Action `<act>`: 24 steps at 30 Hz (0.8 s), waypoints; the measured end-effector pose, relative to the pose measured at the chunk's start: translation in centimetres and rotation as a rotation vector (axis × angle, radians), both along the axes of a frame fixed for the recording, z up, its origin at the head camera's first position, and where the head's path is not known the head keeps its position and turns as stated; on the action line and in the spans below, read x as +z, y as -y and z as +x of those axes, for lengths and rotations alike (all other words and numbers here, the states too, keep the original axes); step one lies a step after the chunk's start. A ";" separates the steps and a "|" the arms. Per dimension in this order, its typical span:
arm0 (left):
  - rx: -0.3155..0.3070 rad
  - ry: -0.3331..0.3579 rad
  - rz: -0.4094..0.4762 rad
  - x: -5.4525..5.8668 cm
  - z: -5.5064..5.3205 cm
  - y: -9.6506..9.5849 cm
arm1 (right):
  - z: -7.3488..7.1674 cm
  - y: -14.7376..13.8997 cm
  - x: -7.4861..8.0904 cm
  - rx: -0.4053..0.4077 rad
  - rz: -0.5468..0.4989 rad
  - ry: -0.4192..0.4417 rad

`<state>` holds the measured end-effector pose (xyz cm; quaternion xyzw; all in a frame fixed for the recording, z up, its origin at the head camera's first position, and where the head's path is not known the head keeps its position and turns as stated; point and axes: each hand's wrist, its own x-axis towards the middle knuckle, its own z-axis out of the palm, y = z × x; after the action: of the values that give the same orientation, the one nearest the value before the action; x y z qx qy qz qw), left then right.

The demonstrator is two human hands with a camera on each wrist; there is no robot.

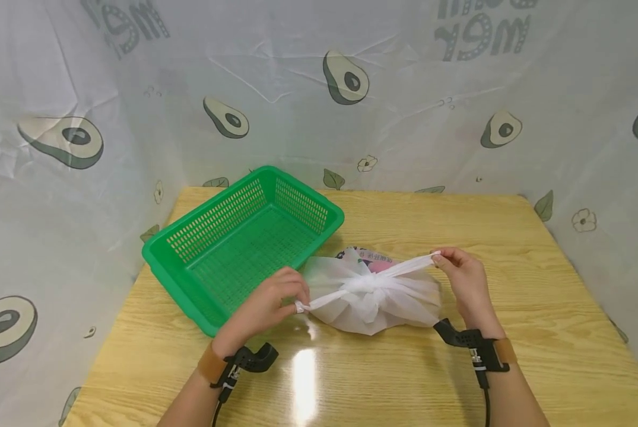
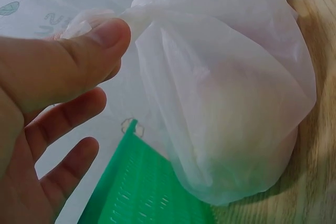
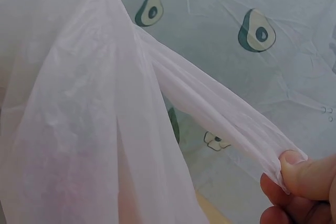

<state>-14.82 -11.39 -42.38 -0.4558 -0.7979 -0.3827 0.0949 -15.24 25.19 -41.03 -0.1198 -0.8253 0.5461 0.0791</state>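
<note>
A white translucent plastic bag (image 1: 369, 302) lies on the table with a knot at its top centre. Its two handles stretch out to either side. My left hand (image 1: 277, 296) pinches the left handle between thumb and forefinger, the other fingers spread loose in the left wrist view. At the far end of the right handle, my right hand (image 1: 464, 279) pinches the tip; the taut strip (image 3: 226, 108) runs up to the bag in the right wrist view. Printed packaging (image 1: 374, 259) shows through and behind the bag; the rest of its contents are blurred by the plastic.
A green plastic basket (image 1: 212, 323) with slatted sides stands on the wooden table (image 1: 543, 332), just left of the bag and close to my left hand. A white curtain (image 1: 292, 77) printed with avocados hangs behind the table and along its sides.
</note>
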 end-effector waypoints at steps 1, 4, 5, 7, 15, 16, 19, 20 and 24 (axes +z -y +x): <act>0.001 0.001 -0.001 0.0 0.0 0.0 | 0.0 -0.1 0.0 -0.001 0.007 0.002; -0.002 -0.003 -0.003 0.1 0.2 -0.1 | -0.1 -0.3 0.1 0.005 0.018 0.009; -0.002 -0.005 -0.004 0.1 0.3 -0.1 | -0.1 -0.3 0.1 0.007 0.019 0.008; -0.008 -0.005 -0.005 0.2 0.3 -0.1 | -0.1 -0.4 0.1 0.008 0.014 0.003; -0.018 -0.008 -0.024 -0.1 0.5 -0.2 | 0.3 -0.8 -0.3 0.012 -0.003 0.025; -0.020 -0.013 -0.027 -0.1 0.5 -0.2 | 0.4 -0.8 -0.4 0.013 -0.004 0.028; -0.024 -0.035 -0.032 -0.3 0.5 -0.1 | 0.3 -0.9 -0.6 0.015 -0.007 0.034; -0.024 -0.042 -0.033 -0.3 0.5 -0.1 | 0.2 -0.9 -0.7 0.015 -0.008 0.035; -0.015 -0.061 -0.035 -0.5 0.5 -0.1 | 0.1 -1.0 -0.9 0.006 -0.029 0.025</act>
<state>-14.29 -11.33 -42.84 -0.4748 -0.7979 -0.3552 0.1084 -15.18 26.16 -41.91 -0.1251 -0.8185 0.5569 0.0654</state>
